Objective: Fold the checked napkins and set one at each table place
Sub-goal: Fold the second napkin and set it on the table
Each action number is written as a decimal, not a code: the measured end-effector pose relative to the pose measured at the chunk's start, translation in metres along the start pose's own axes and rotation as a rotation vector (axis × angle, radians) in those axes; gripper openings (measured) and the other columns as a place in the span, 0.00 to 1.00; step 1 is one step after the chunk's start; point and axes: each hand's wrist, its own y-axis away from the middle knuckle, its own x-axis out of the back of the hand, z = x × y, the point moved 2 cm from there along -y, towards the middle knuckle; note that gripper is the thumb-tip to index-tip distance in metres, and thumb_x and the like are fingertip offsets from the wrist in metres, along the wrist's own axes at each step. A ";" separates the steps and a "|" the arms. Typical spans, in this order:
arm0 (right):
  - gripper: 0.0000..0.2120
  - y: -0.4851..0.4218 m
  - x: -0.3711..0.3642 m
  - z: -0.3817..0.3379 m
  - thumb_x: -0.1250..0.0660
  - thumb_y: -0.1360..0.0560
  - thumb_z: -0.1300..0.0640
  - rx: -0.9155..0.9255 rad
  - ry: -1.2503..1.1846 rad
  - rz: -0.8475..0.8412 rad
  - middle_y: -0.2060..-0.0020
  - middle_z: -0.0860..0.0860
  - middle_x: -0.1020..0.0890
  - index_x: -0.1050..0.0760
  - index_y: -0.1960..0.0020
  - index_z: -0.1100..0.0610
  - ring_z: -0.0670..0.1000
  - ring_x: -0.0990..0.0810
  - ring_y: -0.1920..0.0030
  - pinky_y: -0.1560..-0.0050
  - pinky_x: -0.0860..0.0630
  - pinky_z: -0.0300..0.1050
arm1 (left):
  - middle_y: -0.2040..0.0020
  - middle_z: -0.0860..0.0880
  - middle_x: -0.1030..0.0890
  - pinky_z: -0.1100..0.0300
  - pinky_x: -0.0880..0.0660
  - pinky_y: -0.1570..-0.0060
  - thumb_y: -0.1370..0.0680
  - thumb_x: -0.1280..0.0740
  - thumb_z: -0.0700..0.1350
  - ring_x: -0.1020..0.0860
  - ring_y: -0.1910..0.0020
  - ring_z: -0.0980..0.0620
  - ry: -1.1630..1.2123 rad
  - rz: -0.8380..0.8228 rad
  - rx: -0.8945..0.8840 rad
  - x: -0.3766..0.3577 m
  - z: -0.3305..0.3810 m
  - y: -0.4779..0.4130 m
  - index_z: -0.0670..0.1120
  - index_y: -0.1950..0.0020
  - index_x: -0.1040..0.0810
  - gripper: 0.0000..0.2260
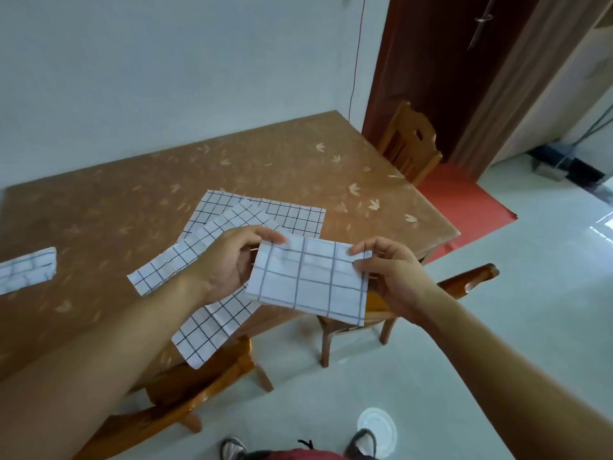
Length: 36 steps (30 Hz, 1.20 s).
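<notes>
Counter (132, 207) runs out beyond the left hand (229, 263), loose checked napkins (265, 210) spread just past it. Folded napkin (308, 283) hangs between that hand and the right hand (388, 277), each pinching a top corner. Light, limp cloth: hold the edges. Fingers behind it hidden; its layers too, probably doubled.

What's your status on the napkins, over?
Left hand and right hand pinch folded napkin, lifted off table. Second napkin lies far left. Unfolded napkins wait on table. Nothing blocking.
</notes>
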 end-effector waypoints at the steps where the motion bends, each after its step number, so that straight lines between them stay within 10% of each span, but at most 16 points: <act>1: 0.15 0.001 0.015 -0.002 0.36 0.24 0.75 0.019 0.005 0.018 0.58 0.55 0.18 0.20 0.57 0.58 0.53 0.17 0.59 0.64 0.20 0.45 | 0.49 0.44 0.16 0.55 0.18 0.57 0.16 0.44 0.42 0.18 0.50 0.46 0.010 -0.010 -0.002 -0.016 -0.004 -0.003 0.46 0.55 0.13 0.19; 8: 0.14 0.002 0.102 -0.009 0.35 0.21 0.70 0.056 0.000 0.082 0.54 0.53 0.16 0.18 0.51 0.53 0.51 0.18 0.59 0.68 0.23 0.41 | 0.44 0.44 0.16 0.57 0.17 0.59 0.21 0.33 0.32 0.15 0.52 0.47 -0.073 0.077 0.013 -0.110 -0.039 -0.024 0.49 0.48 0.13 0.14; 12: 0.22 -0.005 0.129 -0.004 0.31 0.23 0.72 -0.016 -0.030 -0.064 0.43 0.54 0.15 0.22 0.37 0.49 0.57 0.14 0.45 0.53 0.17 0.51 | 0.47 0.47 0.13 0.57 0.16 0.58 0.20 0.33 0.32 0.14 0.52 0.49 -0.059 0.122 -0.032 -0.131 -0.037 -0.037 0.51 0.44 0.14 0.16; 19: 0.18 -0.040 0.131 -0.004 0.33 0.24 0.72 -0.009 0.113 0.006 0.36 0.55 0.20 0.16 0.50 0.50 0.64 0.19 0.39 0.47 0.17 0.67 | 0.34 0.46 0.20 0.52 0.17 0.46 0.18 0.34 0.37 0.17 0.39 0.46 0.041 0.124 -0.008 -0.126 -0.040 -0.074 0.64 0.24 0.32 0.29; 22: 0.20 -0.056 0.131 -0.014 0.35 0.25 0.74 0.008 0.176 0.025 0.38 0.51 0.21 0.16 0.52 0.50 0.58 0.20 0.41 0.50 0.14 0.57 | 0.31 0.42 0.22 0.43 0.18 0.45 0.19 0.31 0.43 0.17 0.40 0.42 0.058 0.161 0.101 -0.120 -0.044 -0.098 0.63 0.21 0.39 0.31; 25: 0.23 -0.073 0.136 -0.025 0.37 0.26 0.75 0.057 0.388 0.015 0.43 0.47 0.21 0.16 0.54 0.48 0.54 0.21 0.45 0.58 0.20 0.41 | 0.35 0.40 0.20 0.40 0.19 0.44 0.19 0.31 0.41 0.17 0.42 0.40 0.071 0.134 0.112 -0.122 -0.041 -0.125 0.58 0.26 0.30 0.24; 29: 0.25 -0.095 0.153 -0.048 0.39 0.27 0.75 0.113 0.662 -0.044 0.45 0.45 0.19 0.17 0.56 0.45 0.50 0.21 0.44 0.52 0.24 0.41 | 0.43 0.52 0.16 0.41 0.20 0.40 0.21 0.28 0.46 0.17 0.44 0.49 -0.410 -0.031 -0.030 -0.120 -0.019 -0.167 0.60 0.43 0.18 0.10; 36: 0.28 -0.117 0.201 -0.089 0.37 0.30 0.76 0.199 0.928 -0.131 0.57 0.35 0.18 0.18 0.64 0.42 0.42 0.20 0.49 0.49 0.29 0.41 | 0.46 0.53 0.14 0.46 0.19 0.40 0.22 0.26 0.50 0.15 0.46 0.52 -0.709 -0.366 0.055 -0.152 0.019 -0.212 0.54 0.41 0.17 0.11</act>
